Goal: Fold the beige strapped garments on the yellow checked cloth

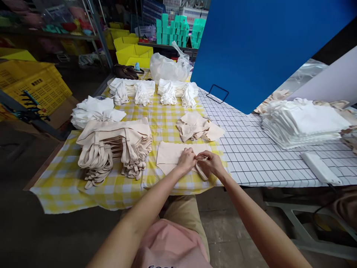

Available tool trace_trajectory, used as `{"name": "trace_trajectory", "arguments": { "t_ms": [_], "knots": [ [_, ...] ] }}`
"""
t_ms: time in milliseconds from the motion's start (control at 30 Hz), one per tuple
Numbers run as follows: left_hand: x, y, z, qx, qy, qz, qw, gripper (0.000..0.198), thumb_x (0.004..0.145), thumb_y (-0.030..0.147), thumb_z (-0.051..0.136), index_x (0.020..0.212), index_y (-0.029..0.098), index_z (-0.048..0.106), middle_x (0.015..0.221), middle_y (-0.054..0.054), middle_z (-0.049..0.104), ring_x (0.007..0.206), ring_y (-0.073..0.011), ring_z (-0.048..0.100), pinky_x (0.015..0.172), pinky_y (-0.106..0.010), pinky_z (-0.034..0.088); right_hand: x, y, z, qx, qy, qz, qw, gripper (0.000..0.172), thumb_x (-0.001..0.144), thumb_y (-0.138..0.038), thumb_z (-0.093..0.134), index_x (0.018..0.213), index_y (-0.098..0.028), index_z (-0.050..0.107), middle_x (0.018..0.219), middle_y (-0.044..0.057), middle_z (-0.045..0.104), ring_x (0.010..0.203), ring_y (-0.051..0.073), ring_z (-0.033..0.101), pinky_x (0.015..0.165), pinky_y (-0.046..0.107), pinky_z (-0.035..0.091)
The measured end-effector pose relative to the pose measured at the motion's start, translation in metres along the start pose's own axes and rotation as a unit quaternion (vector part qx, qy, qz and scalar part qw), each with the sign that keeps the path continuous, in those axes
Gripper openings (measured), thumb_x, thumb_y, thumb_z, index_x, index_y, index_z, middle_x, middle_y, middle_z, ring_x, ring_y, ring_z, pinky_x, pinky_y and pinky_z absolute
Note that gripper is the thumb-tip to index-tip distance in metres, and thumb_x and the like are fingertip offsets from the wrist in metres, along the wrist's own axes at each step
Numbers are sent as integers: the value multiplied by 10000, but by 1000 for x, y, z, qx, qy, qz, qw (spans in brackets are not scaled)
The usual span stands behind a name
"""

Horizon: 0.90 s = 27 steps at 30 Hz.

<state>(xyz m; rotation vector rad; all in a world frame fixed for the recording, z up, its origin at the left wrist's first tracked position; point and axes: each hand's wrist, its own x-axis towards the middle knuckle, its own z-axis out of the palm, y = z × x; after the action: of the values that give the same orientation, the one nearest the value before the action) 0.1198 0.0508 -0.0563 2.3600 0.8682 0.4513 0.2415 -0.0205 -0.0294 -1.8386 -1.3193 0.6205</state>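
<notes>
A beige cloth bag (168, 153) lies flat on the yellow checked tablecloth in front of me. My left hand (186, 158) rests on it with curled fingers, the fingertips pinching at a beige cloth strap (202, 172) near the bag's right part. My right hand (212, 162) is closed on the same strap, close beside the left fingertips. Part of the strap hangs in a loop below the right fingers. The exact pinch point is too small to make out. Beyond the hands sits a crumpled heap of beige cloth (196, 127).
To the left stand a stack of beige bags with dangling straps (117, 132) and a white cloth pile (95, 109). White bundles (132, 87) lie farther back. A large blue panel (259, 48) rises at the right, before a white cloth stack (304, 119) and a white device (320, 169).
</notes>
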Motion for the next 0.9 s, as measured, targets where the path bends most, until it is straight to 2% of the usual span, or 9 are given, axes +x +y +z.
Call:
{"name": "trace_trajectory", "arguments": {
  "t_ms": [200, 433, 567, 733, 833, 900],
  "knots": [
    [2, 3, -8, 3, -26, -11, 1000, 125, 777, 173, 554, 723, 165, 666, 878, -56, 563, 919, -201, 454, 798, -283, 425, 1, -3, -1, -19, -17, -23, 999, 122, 598, -219, 583, 687, -186, 659, 730, 36, 652, 695, 184, 588, 637, 285, 416],
    [3, 2, -8, 21, -37, -5, 999, 117, 775, 184, 550, 758, 163, 664, 883, -61, 565, 934, -205, 459, 829, -293, 416, 2, -3, 0, -54, -17, -48, 997, 129, 618, -200, 555, 702, -182, 651, 729, 35, 652, 669, 176, 586, 596, 266, 412],
    [4, 3, -8, 2, -29, -15, 999, 127, 778, 202, 555, 720, 168, 663, 862, -59, 577, 916, -206, 465, 802, -288, 419, 1, -5, -2, -135, -21, -120, 983, 146, 632, -132, 539, 715, -184, 647, 713, 27, 617, 618, 150, 548, 571, 247, 386],
    [4, 4, -9, -22, -31, -22, 999, 167, 787, 261, 566, 698, 177, 679, 830, -61, 593, 896, -212, 469, 789, -292, 415, 1, -6, -9, -244, -57, -209, 945, 157, 709, -98, 492, 677, -188, 617, 681, 46, 553, 637, 166, 499, 560, 255, 361],
    [3, 5, -10, -26, -31, -19, 999, 205, 799, 307, 561, 714, 176, 693, 814, -64, 592, 889, -214, 469, 785, -298, 415, -1, -4, -11, -255, -64, -213, 941, 180, 724, -103, 473, 680, -191, 623, 691, 68, 567, 694, 197, 508, 595, 284, 371],
    [1, 5, -10, -19, -27, -15, 999, 209, 810, 306, 551, 743, 174, 699, 818, -64, 589, 894, -213, 466, 791, -299, 414, -5, -4, -9, -209, -43, -180, 960, 180, 721, -126, 472, 715, -194, 638, 709, 72, 591, 711, 206, 522, 629, 303, 389]
  ]
}}
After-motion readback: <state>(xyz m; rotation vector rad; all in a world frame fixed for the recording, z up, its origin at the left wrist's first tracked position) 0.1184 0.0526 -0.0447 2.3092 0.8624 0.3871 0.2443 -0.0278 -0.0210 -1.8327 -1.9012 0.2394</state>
